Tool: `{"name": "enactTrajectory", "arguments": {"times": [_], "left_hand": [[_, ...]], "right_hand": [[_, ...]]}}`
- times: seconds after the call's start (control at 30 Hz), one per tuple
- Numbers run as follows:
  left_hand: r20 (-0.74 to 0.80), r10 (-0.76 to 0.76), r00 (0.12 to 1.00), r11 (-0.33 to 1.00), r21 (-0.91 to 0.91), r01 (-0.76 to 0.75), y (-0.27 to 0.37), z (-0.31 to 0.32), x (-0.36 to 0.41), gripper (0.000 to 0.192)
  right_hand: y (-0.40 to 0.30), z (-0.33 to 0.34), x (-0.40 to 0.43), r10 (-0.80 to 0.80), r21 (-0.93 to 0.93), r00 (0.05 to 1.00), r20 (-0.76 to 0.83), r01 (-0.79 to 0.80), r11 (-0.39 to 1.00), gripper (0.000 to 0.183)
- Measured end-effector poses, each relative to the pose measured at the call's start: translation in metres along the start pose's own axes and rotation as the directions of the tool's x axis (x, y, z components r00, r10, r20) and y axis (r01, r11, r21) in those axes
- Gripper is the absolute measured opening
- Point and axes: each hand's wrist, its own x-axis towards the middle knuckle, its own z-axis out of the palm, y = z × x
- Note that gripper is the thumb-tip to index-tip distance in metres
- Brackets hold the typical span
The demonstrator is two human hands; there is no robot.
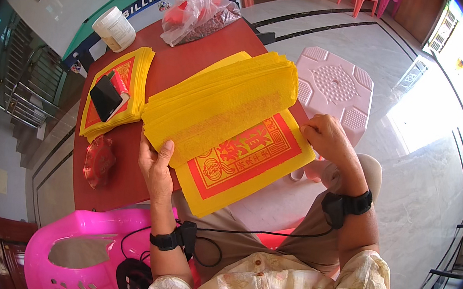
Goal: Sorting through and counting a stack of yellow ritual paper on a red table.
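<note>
My left hand (pixel 157 168) grips the near left corner of a thick bundle of yellow paper sheets (pixel 223 104), thumb on top. The bundle's upper sheets are folded over, with faint print showing through their backs. Below them shows a yellow sheet with a red printed panel (pixel 247 159) bearing characters and ornaments, tilted above my lap. My right hand (pixel 329 141) has its fingers curled at the right edge of this printed sheet. Whether the fingertips pinch the paper is hidden.
On the red table (pixel 131 180) another stack of yellow paper (pixel 138 89) lies under a black phone (pixel 106 96) and a red packet (pixel 120 85). A red scalloped dish (pixel 99 162), white tub (pixel 114 29) and plastic bag (pixel 199 15) stand around it. A pink stool (pixel 336 83) and magenta chair (pixel 73 229) flank me.
</note>
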Motion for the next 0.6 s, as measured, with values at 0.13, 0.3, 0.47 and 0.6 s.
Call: {"name": "enactTrajectory", "arguments": {"times": [0.13, 0.3, 0.47, 0.6], "left_hand": [[0.001, 0.008, 1.0, 1.0, -0.003, -0.008, 0.0003, 0.0006, 0.0004, 0.049], [-0.007, 0.008, 1.0, 1.0, 0.002, -0.008, 0.0016, 0.0015, -0.0002, 0.046], [-0.006, 0.002, 1.0, 1.0, 0.011, -0.002, 0.0026, 0.0015, -0.0006, 0.045], [0.004, 0.021, 1.0, 1.0, 0.015, -0.021, 0.0039, 0.0028, -0.0003, 0.045]], "right_hand": [[0.0016, 0.0005, -0.0001, -0.008, -0.014, 1.0, 0.003, 0.008, 1.0, 0.021], [-0.0021, -0.0001, -0.0015, -0.008, -0.001, 1.0, -0.004, 0.008, 1.0, 0.021], [-0.0003, 0.0007, -0.0018, -0.043, 0.011, 0.998, -0.041, 0.044, 0.999, 0.02], [0.0007, 0.0007, -0.0007, -0.042, 0.1, 0.999, -0.027, 0.044, 0.994, 0.019]]}}
